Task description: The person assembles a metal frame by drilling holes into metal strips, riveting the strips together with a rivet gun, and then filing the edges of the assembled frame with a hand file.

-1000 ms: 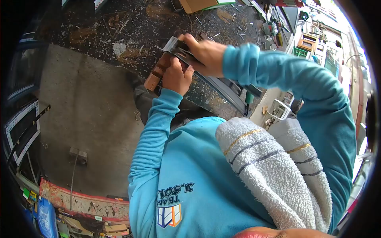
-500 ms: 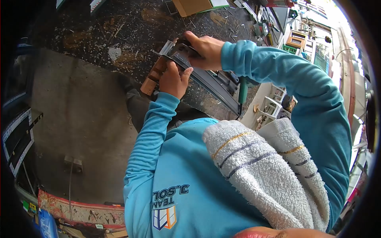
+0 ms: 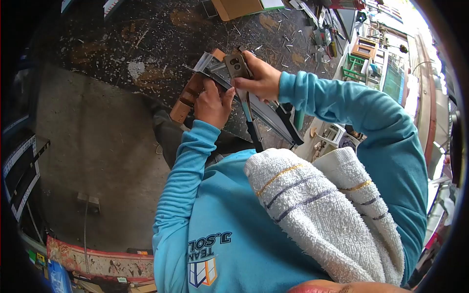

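Note:
My left hand [image 3: 213, 103] is closed on the end of a grey metal profile [image 3: 271, 117], thumb and index finger at its edge. Beneath that end is a copper-brown block [image 3: 181, 108] with slots and small holes. Close beside, my right hand [image 3: 260, 77] grips the head of a two-handled plier-like tool [image 3: 238, 64]. Two round pivots show on its metal head, and its black-gripped handles spread apart toward my body. The tool's head stands right beside the profile's end, near my left fingertips.
The dark bench top [image 3: 161, 29] is scattered with metal chips and small pins. A cardboard box [image 3: 237, 7] lies at the far edge, and hand tools [image 3: 330, 41] lie to the right. Below the bench a grey floor [image 3: 97, 141] shows. A white towel [image 3: 312, 195] hangs over my chest.
My right hand has moved slightly right and down, turning the tool so its head and both spread handles show. My left hand stays nearly in place on the profile.

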`<state>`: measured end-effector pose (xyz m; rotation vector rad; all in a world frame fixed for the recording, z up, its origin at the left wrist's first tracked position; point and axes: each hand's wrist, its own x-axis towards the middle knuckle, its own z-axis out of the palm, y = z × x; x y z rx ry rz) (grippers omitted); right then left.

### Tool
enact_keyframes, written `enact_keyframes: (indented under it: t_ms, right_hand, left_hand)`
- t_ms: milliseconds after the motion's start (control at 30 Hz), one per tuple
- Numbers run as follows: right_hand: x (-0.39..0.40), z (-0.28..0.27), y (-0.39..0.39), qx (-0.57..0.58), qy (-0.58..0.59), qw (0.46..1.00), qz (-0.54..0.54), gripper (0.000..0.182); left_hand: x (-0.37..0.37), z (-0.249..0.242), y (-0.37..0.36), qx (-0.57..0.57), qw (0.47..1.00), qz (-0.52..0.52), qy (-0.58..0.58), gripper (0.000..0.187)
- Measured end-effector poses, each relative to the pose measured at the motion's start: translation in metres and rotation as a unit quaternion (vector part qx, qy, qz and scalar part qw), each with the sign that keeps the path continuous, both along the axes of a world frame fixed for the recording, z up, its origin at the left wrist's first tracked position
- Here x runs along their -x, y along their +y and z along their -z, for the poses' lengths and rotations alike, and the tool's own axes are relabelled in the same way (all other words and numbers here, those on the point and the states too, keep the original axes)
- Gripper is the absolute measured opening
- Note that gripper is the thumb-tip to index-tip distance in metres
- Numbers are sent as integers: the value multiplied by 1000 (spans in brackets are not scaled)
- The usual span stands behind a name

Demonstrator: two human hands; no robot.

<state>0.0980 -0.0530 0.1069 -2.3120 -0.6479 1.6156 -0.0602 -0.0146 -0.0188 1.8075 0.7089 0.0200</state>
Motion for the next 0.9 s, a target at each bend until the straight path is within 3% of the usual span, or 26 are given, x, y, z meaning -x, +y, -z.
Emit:
enact_keyframes:
  t_ms: [100, 167, 233, 333, 433, 567, 700, 767, 833, 900]
  right_hand:
    - [-6, 9, -6, -161, -143, 938, -270, 50]
    - [-17, 3, 7, -142, -186, 887, -397, 54]
    - [-20, 7, 4, -147, -170, 898, -378, 52]
    - [-4, 17, -7, -194, -133, 955, -184, 48]
    - [-10, 6, 9, -169, -129, 948, -236, 45]
    - [-10, 2, 16, -138, -206, 881, -402, 50]
    - [-8, 11, -3, -153, -167, 925, -306, 49]
    - [-7, 17, 1, -124, -150, 962, -192, 50]
    - [2, 17, -8, -175, -164, 951, -198, 48]
    - [-13, 15, -5, -163, -175, 926, -291, 47]
  left_hand:
    - [-3, 5, 0, 32, 999, -16, -28, 50]
    - [-4, 4, -1, 85, 994, -39, -56, 49]
    - [-4, -1, 1, 67, 996, -28, -49, 48]
    - [-2, -4, 6, 41, 998, -13, -38, 47]
    - [-8, -7, 4, 34, 999, -6, -15, 44]
    - [-5, -8, 5, 19, 1000, -9, -3, 42]
    - [-7, -2, 6, 39, 999, -16, -1, 44]
    - [-6, -7, 5, 31, 999, 4, 11, 47]
    - [-5, -5, 2, 28, 1000, 5, -1, 47]
    - [-6, -5, 8, 20, 1000, 0, 1, 46]
